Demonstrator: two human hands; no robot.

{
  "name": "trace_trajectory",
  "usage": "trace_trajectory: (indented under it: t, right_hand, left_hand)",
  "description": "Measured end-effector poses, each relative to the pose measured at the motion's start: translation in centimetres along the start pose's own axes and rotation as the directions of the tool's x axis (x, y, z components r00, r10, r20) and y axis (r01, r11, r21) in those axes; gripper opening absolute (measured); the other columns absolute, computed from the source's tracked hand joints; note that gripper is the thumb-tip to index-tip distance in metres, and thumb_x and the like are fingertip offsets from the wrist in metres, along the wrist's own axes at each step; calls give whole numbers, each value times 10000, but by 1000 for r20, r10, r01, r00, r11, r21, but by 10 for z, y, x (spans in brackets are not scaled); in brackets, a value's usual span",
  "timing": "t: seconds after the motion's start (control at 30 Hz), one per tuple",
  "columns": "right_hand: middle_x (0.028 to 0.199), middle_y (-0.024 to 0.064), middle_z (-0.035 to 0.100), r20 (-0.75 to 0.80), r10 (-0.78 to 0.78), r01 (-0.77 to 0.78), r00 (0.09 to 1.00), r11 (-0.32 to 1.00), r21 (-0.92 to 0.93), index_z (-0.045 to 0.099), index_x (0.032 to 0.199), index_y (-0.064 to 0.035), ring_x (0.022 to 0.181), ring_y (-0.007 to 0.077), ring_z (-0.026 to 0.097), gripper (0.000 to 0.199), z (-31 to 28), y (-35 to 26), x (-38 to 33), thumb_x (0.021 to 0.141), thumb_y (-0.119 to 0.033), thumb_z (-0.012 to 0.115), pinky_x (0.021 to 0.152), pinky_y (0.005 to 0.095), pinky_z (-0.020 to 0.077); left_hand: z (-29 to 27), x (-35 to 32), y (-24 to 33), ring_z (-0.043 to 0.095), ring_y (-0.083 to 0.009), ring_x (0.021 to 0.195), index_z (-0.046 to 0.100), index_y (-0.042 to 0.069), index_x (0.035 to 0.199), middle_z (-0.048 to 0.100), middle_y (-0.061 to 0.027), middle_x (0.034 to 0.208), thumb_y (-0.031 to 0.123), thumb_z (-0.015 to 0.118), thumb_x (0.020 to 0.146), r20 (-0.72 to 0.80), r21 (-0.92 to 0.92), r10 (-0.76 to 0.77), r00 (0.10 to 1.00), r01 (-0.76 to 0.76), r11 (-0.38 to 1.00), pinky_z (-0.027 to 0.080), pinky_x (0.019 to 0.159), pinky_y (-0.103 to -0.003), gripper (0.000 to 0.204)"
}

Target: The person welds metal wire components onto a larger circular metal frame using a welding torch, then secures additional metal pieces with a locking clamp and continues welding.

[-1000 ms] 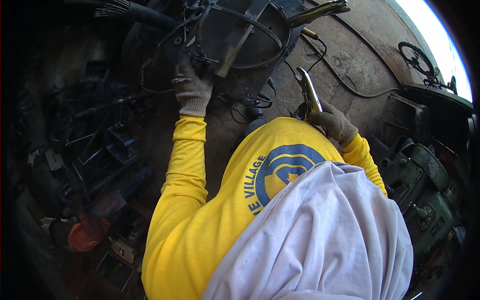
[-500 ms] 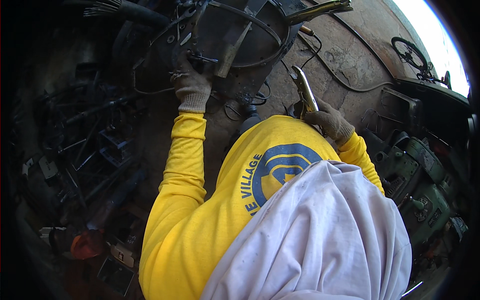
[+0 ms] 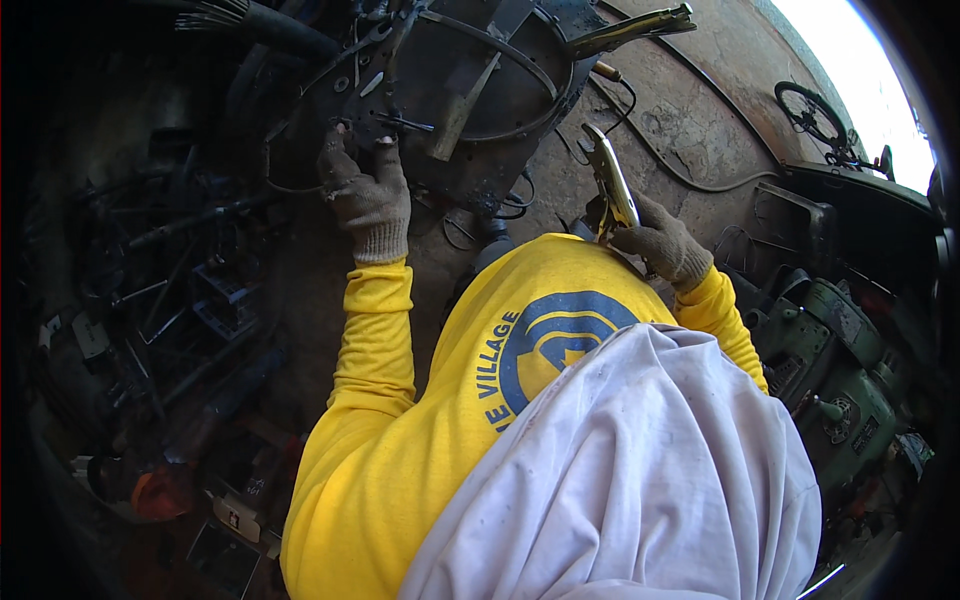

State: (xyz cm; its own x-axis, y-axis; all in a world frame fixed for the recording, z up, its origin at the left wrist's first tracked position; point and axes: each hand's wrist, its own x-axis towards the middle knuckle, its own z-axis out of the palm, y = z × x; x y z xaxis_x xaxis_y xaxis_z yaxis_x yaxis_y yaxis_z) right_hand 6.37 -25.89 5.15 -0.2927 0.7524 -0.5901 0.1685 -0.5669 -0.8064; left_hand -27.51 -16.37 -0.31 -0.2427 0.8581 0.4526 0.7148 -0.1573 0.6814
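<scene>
Gloved right hand (image 3: 662,243) is clamped on the locking pliers (image 3: 611,187), whose long axis runs up and slightly left, jaws pointing toward the dark metal workpiece (image 3: 480,100). Left hand (image 3: 368,195) presses flat, fingers spread, on its edge.

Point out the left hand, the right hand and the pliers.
left hand (image 3: 368,195): head view, back of the glove, resting on the dark metal workpiece.
right hand (image 3: 660,245): head view, gloved knuckles around the tool's handles.
pliers (image 3: 612,180): head view, the shiny metal body above the glove.
</scene>
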Motion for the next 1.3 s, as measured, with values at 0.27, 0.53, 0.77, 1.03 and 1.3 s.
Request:
trace_trajectory:
  t: [0.27, 0.53, 0.77, 1.03, 1.3]
  right_hand:
    - [1242, 92, 614, -80, -198, 205, 977, 974, 98, 485, 1431, -14, 1067, 157, 592, 688, 23, -38, 3, 780, -65, 700, 932, 295, 495]
    - [1318, 154, 583, -50, -248, 253, 967, 941, 227, 541, 1367, 8, 1139, 219, 616, 551, 75, -69, 17, 840, -47, 691, 964, 353, 518]
    - [1265, 226, 606, 75, -475, 472, 877, 880, 51, 664, 1146, 9, 1089, 307, 663, 268, 29, -15, 10, 882, -30, 674, 936, 383, 537]
    - [1018, 201, 669, 237, -515, 556, 824, 651, -517, 668, 1134, 2, 882, 332, 696, 265, 21, -11, 20, 915, -148, 675, 763, 384, 563]
    - [1082, 178, 671, 322, -257, 369, 911, 856, -363, 652, 1195, 14, 983, 291, 702, 312, 14, -42, 34, 940, -166, 645, 868, 374, 577]
  left_hand:
    - [-12, -36, 68, 678, -249, 1049, 519, -27, 1312, 628, -170, 1179, 147, 683, 943, 529, -516, 291, 797, 29, 856, 559, 904, -341, 440]
    - [-21, -36, 69, 681, -347, 1017, 528, -17, 1298, 609, -224, 1206, 117, 583, 970, 277, -300, 683, 676, -614, 730, 577, 808, -415, 358]
    - [-17, -36, 68, 669, -297, 1018, 471, 4, 1299, 598, -172, 1187, 192, 583, 995, 935, -240, 161, 316, 228, 944, 551, 908, -378, 375]
    - [28, -54, 82, 648, -223, 1048, 526, 30, 1315, 604, -133, 1184, 220, 436, 1071, 940, -341, 182, 289, 755, 560, 541, 931, -328, 322]
    - [38, -65, 76, 657, -341, 1042, 485, 64, 1370, 614, -189, 1181, 85, 550, 988, 826, -528, 240, 510, 555, 643, 551, 889, -409, 388]
